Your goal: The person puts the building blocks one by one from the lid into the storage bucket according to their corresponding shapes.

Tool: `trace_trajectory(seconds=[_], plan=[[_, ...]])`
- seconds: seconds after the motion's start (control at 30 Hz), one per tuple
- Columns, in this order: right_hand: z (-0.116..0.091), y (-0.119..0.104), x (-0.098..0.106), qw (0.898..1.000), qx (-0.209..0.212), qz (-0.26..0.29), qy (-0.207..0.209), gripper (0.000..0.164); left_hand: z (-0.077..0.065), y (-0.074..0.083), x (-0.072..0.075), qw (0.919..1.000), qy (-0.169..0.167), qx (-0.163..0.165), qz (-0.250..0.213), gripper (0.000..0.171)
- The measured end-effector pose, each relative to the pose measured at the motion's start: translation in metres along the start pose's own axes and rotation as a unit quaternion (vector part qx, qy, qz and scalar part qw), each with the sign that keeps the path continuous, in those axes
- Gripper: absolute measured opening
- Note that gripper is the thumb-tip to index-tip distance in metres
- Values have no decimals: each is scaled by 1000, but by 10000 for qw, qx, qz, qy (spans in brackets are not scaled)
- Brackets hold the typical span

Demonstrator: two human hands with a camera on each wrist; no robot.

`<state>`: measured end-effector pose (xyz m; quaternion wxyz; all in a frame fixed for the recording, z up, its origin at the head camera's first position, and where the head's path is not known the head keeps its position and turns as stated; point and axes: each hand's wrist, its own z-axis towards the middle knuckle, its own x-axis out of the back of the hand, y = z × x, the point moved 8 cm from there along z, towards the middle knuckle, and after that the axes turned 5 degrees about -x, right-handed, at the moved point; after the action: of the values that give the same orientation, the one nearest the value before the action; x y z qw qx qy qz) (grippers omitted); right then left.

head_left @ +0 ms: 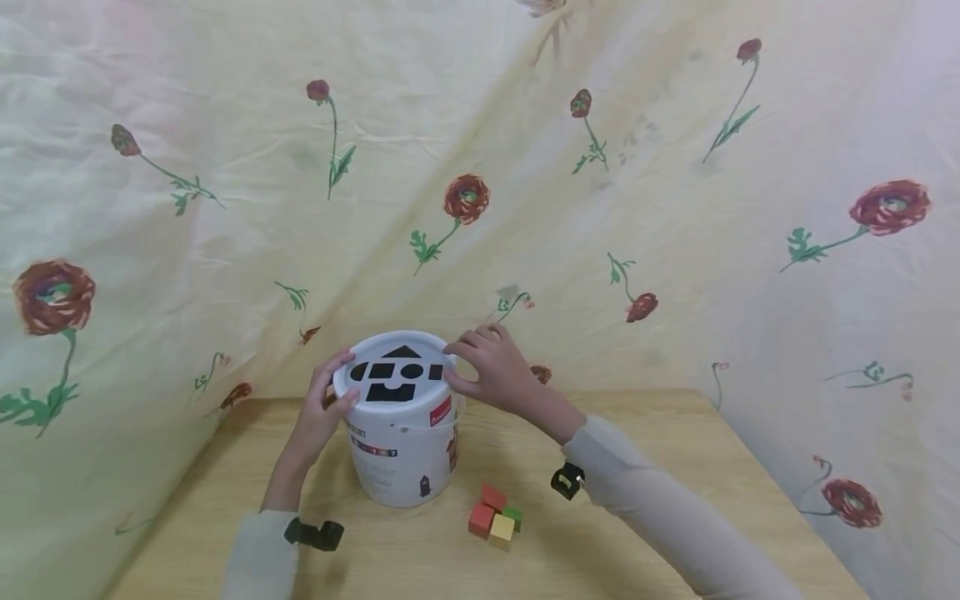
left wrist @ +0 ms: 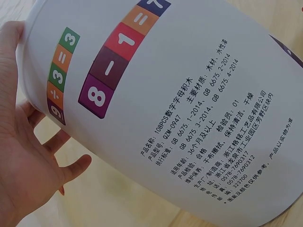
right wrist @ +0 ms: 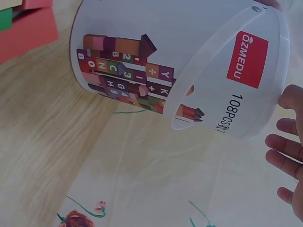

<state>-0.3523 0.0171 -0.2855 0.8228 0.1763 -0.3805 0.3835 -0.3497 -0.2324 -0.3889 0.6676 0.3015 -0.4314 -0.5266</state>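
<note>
A white lid (head_left: 382, 406) with black shaped openings sits on top of a white toy-block bucket (head_left: 401, 475). At its left edge, my left hand (head_left: 322, 417) grips the rim, thumb toward the front and fingertips farther back. In the left wrist view this hand (left wrist: 33, 161) lies along the rim, its lower fingers loosely bent. My right hand (head_left: 491, 367) holds the opposite edge of the lid with thumb and forefinger. The right wrist view shows its other fingers (right wrist: 284, 163) spread apart from the bucket.
On the wooden table (head_left: 600, 533), right of the bucket, lies a small cluster of blocks: red (head_left: 481, 521), yellow (head_left: 502, 531) and green (head_left: 513, 517). The bucket's white carrying handle (right wrist: 182, 94) hangs against its side. A flowered cloth (head_left: 450, 108) hangs behind the table.
</note>
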Motion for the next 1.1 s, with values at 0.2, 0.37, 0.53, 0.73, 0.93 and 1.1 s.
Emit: trace_trajectory(seconds=[0.2, 0.37, 0.53, 0.73, 0.93, 1.1], plan=[[-21, 6, 1, 9999, -22, 108, -62, 37, -1, 0, 0, 10000, 22, -46, 12, 63], [-44, 13, -7, 9995, -122, 66, -295, 39, -1, -1, 0, 10000, 43, -27, 1, 63], [-69, 17, -23, 9963, -310, 207, -776, 35, -1, -1, 0, 10000, 36, -19, -27, 63], [-97, 17, -46, 9809, -456, 738, -1743, 32, -1, -1, 0, 10000, 43, -5, -37, 64], [-120, 20, -72, 9322, -1037, 1939, -2874, 33, 0, -1, 1, 10000, 42, 35, -16, 64], [-134, 18, -84, 9066, -1201, 2229, -3377, 30, 0, -1, 1, 10000, 32, 71, 14, 64]])
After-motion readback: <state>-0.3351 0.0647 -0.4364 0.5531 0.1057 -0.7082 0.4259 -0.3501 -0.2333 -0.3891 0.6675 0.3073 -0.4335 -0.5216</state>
